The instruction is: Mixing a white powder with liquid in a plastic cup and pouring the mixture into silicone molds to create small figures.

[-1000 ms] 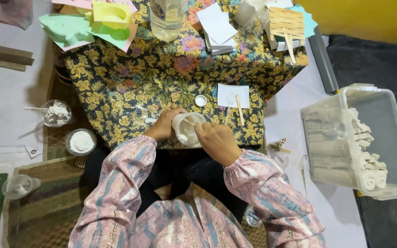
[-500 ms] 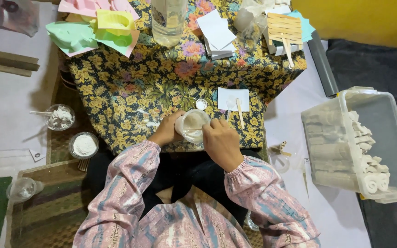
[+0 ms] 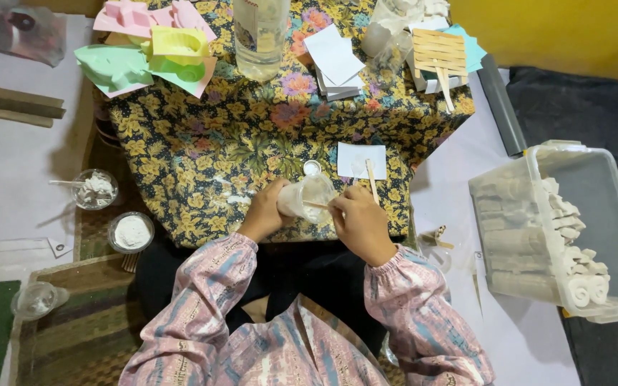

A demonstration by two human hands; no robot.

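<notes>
My left hand (image 3: 265, 212) grips a small clear plastic cup (image 3: 305, 199) with white paste inside, tilted on its side over the near edge of the floral-cloth table (image 3: 202, 143). My right hand (image 3: 360, 224) holds a thin wooden stick (image 3: 316, 205) whose tip is inside the cup. A white paper square (image 3: 361, 159) with another wooden stick (image 3: 372, 180) on it lies just beyond my right hand, next to a small round lid (image 3: 312, 168).
Pastel moulds (image 3: 153, 50), a clear bottle (image 3: 260, 36), white cards (image 3: 334, 57) and a wooden-stick paddle (image 3: 439, 53) sit at the table's far side. Cups of white powder (image 3: 131, 231) and paste (image 3: 95, 189) stand on the floor at left. A clear bin (image 3: 574, 229) of white pieces is at right.
The cup has been tipped further onto its side in my left hand, and the stick in my right hand has shifted inside it. The camera view has moved slightly.
</notes>
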